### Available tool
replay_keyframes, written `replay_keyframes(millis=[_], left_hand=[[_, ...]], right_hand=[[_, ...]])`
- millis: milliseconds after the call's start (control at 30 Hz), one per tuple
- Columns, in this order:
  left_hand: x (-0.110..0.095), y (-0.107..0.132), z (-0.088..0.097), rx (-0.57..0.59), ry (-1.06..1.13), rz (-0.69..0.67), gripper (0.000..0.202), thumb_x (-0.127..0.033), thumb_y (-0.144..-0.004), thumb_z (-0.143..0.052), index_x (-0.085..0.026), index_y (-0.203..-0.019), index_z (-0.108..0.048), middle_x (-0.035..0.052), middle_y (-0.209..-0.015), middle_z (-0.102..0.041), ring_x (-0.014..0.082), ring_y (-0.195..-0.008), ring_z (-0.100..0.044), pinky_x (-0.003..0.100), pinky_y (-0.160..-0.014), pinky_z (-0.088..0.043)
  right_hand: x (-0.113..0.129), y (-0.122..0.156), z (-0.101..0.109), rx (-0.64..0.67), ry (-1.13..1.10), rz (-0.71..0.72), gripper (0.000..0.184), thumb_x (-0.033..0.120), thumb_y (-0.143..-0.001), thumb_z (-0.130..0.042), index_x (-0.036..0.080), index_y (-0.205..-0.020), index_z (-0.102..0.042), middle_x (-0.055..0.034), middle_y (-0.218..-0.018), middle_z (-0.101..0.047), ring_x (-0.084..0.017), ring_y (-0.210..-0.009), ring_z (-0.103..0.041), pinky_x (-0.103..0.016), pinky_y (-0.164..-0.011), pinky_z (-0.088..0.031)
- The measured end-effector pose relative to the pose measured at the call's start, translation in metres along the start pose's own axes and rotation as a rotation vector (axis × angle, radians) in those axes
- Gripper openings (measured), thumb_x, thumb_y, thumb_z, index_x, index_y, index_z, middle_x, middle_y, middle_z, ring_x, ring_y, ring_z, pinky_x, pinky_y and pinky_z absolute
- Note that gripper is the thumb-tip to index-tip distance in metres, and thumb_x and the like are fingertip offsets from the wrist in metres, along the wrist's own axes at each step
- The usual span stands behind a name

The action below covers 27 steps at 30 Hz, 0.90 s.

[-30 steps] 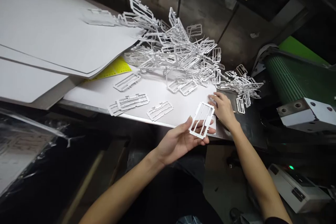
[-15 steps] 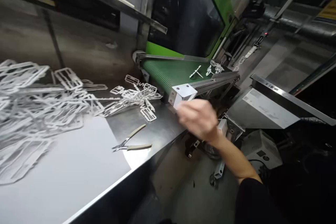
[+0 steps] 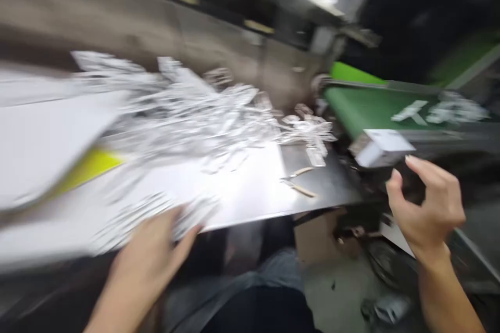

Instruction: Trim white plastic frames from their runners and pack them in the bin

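My left hand (image 3: pixel 150 247) is at the near edge of the table, with a bunch of white plastic frames (image 3: pixel 197 213) between its thumb and fingers; motion blurs the grip. More thin white pieces (image 3: pixel 133 218) lie beside its fingers. On the right, my right hand (image 3: pixel 427 205) is raised in the air, thumb and index finger apart, nothing between them. Just beyond its fingertips is a white box-shaped bracket (image 3: pixel 388 140) at the conveyor's side. A large heap of white plastic frames (image 3: pixel 195 109) covers the back of the table.
Open cutting pliers (image 3: pixel 302 190) with tan handles lie on the metal tabletop (image 3: pixel 336 187). A smaller cluster of white frames (image 3: pixel 308 130) is behind them. White pieces (image 3: pixel 455 109) rest on the green conveyor belt (image 3: pixel 351 104). White sheets (image 3: pixel 47 135) and something yellow (image 3: pixel 91 166) are at left.
The view has swung left, bringing my left hand and the frames by it into sight. My right hand, earlier closed and blurred by the white bracket, now has its fingers apart.
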State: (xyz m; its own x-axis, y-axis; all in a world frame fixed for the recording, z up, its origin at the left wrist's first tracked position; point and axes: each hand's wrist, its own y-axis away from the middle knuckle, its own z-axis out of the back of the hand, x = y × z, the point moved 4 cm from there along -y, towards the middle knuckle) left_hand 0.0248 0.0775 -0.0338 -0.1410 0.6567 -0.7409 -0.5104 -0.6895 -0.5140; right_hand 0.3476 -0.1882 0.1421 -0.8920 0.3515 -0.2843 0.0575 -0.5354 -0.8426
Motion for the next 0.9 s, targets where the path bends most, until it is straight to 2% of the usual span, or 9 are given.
replay_keyframes(millis=[33, 100, 167, 267, 333, 500, 600, 700, 900], left_hand=[[0.0, 0.013, 0.01, 0.001, -0.227, 0.097, 0.024, -0.037, -0.094, -0.072, -0.03, -0.116, -0.065, 0.0028, -0.1, -0.073, 0.03, -0.094, -0.068, 0.045, -0.085, -0.06], [0.001, 0.021, 0.015, 0.167, -0.494, 0.215, 0.029, -0.032, -0.094, -0.07, -0.02, -0.12, -0.064, 0.0124, -0.113, -0.073, 0.0345, -0.107, -0.068, 0.048, -0.093, -0.058], [0.004, 0.015, 0.017, 0.258, -0.55, 0.262, 0.033, -0.031, -0.093, -0.073, -0.017, -0.12, -0.063, 0.0142, -0.118, -0.073, 0.0337, -0.11, -0.068, 0.046, -0.096, -0.058], [0.004, 0.008, 0.024, 0.253, -0.587, 0.296, 0.036, -0.031, -0.089, -0.08, -0.021, -0.119, -0.062, 0.0091, -0.119, -0.073, 0.0291, -0.112, -0.067, 0.041, -0.097, -0.057], [0.003, 0.01, 0.034, 0.223, -0.605, 0.301, 0.039, -0.03, -0.089, -0.08, -0.022, -0.121, -0.06, 0.008, -0.121, -0.072, 0.0272, -0.114, -0.065, 0.039, -0.1, -0.056], [0.02, 0.019, 0.077, 0.131, -0.706, 0.374, 0.039, -0.026, -0.093, -0.072, -0.018, -0.127, -0.055, 0.0136, -0.125, -0.068, 0.0308, -0.118, -0.062, 0.044, -0.103, -0.053], [0.031, 0.011, 0.092, 0.199, -0.75, 0.403, 0.046, -0.027, -0.088, -0.075, -0.017, -0.128, -0.055, 0.0157, -0.127, -0.067, 0.0337, -0.121, -0.061, 0.045, -0.104, -0.052], [0.031, -0.001, 0.091, 0.313, -0.77, 0.418, 0.058, -0.026, -0.082, -0.078, -0.016, -0.134, -0.053, 0.0164, -0.129, -0.067, 0.0342, -0.12, -0.062, 0.042, -0.101, -0.053], [0.031, -0.025, 0.078, 0.464, -0.812, 0.44, 0.045, -0.017, -0.072, -0.077, -0.016, -0.115, -0.063, 0.0157, -0.109, -0.071, 0.0356, -0.096, -0.069, 0.041, -0.075, -0.054]], right_hand=[[0.025, 0.008, -0.022, 0.023, -0.112, 0.042, 0.061, 0.006, -0.094, -0.079, 0.024, -0.15, -0.061, -0.0111, -0.127, -0.072, -0.034, -0.114, -0.071, -0.046, -0.101, -0.057], [0.071, 0.017, -0.064, 0.033, -0.341, 0.093, 0.066, 0.003, -0.09, -0.082, 0.023, -0.149, -0.061, -0.0092, -0.123, -0.074, -0.031, -0.105, -0.073, -0.041, -0.096, -0.059], [0.115, 0.02, -0.101, 0.087, -0.572, 0.139, 0.06, 0.003, -0.093, -0.08, 0.021, -0.147, -0.063, -0.0081, -0.122, -0.074, -0.028, -0.102, -0.074, -0.039, -0.096, -0.058], [0.172, 0.022, -0.135, 0.18, -0.858, 0.207, 0.044, 0.008, -0.101, -0.071, 0.021, -0.143, -0.064, -0.0071, -0.12, -0.073, -0.025, -0.101, -0.073, -0.038, -0.097, -0.058], [0.194, 0.024, -0.151, 0.232, -0.953, 0.195, 0.036, 0.012, -0.106, -0.065, 0.021, -0.14, -0.064, -0.0072, -0.119, -0.072, -0.025, -0.102, -0.072, -0.038, -0.096, -0.057], [0.209, 0.035, -0.181, 0.34, -1.027, 0.105, 0.025, 0.02, -0.11, -0.056, 0.021, -0.134, -0.065, -0.0069, -0.117, -0.07, -0.025, -0.102, -0.07, -0.038, -0.093, -0.057], [0.21, 0.041, -0.189, 0.387, -1.073, 0.092, 0.024, 0.022, -0.111, -0.055, 0.022, -0.133, -0.065, -0.006, -0.117, -0.069, -0.024, -0.101, -0.069, -0.037, -0.093, -0.057], [0.211, 0.043, -0.189, 0.398, -1.092, 0.078, 0.023, 0.022, -0.111, -0.056, 0.022, -0.131, -0.065, -0.0052, -0.116, -0.069, -0.023, -0.1, -0.069, -0.036, -0.092, -0.057], [0.212, 0.041, -0.188, 0.407, -1.094, 0.075, 0.022, 0.022, -0.111, -0.053, 0.023, -0.13, -0.066, -0.0056, -0.116, -0.07, -0.023, -0.101, -0.07, -0.038, -0.091, -0.057]])
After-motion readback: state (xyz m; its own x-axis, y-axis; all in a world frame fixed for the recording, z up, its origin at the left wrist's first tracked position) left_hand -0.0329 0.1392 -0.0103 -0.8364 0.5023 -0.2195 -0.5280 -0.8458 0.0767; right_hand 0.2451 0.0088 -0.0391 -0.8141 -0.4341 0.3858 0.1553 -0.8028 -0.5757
